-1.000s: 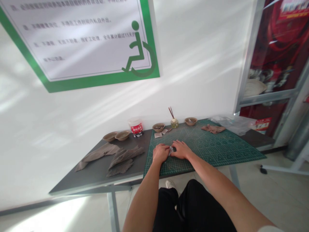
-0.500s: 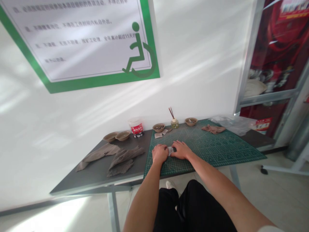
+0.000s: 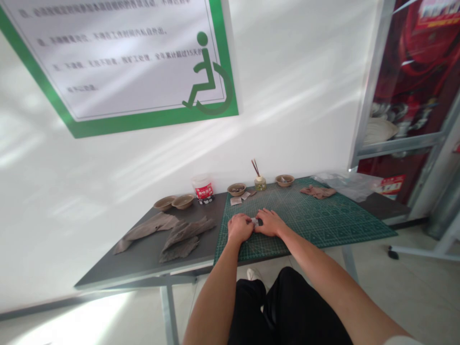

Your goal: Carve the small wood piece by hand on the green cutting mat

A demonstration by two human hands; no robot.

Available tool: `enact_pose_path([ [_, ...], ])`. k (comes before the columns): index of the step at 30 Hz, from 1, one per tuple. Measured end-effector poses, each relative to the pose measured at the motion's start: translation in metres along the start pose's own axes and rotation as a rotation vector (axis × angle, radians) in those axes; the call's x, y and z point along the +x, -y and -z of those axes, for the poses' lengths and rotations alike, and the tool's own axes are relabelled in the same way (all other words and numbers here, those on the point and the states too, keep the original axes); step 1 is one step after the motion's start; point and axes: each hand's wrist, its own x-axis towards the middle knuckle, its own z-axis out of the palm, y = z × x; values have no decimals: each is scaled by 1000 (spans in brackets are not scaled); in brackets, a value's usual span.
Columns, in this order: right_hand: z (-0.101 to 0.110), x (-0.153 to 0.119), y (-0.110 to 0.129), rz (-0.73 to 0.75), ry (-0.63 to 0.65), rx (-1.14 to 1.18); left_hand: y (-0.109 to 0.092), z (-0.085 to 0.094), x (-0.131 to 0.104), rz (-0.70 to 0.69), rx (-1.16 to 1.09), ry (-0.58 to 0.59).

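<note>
Both hands rest low over the green cutting mat (image 3: 302, 211), close together. Between them lies a small pale piece (image 3: 255, 222), mostly covered by fingers. My left hand (image 3: 240, 227) has its fingers bent together on the piece's left side. My right hand (image 3: 269, 222) grips its right side, with something dark by the fingertips. Beyond the hands, small pale squares (image 3: 236, 201) lie on the mat near a bowl (image 3: 236, 189) holding small bits. A glass jar with sticks (image 3: 260, 183) stands beside that bowl, and another bowl (image 3: 285, 180) is farther right.
Grey cloths (image 3: 187, 235) lie on the dark table (image 3: 118, 268) at left, with two bowls (image 3: 183, 201) and a red-labelled tub (image 3: 203, 188) behind. A brown cloth (image 3: 318, 192) and clear plastic (image 3: 350, 184) are at right. The wall stands behind.
My left hand has shifted slightly right, nearer my right hand, and covers more of the pale piece. My right hand has barely moved.
</note>
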Motion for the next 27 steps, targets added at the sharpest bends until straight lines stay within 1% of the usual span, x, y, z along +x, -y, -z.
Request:
enact_pose_path([
  [4, 1, 0, 1, -7, 10, 5, 1, -2, -1, 35, 16, -55],
  [9, 1, 0, 0, -5, 8, 13, 3, -4, 2, 84, -2, -75],
  [11, 1, 0, 1, -3, 5, 13, 4, -6, 3, 67, -14, -75],
  [14, 2, -1, 1, -2, 0, 11, 7, -8, 5, 5, -20, -79],
  [17, 2, -1, 2, 1, -2, 6, 8, -9, 6, -23, -15, -65],
  [27, -1, 1, -1, -5, 11, -11, 1, -3, 2, 0, -29, -11],
])
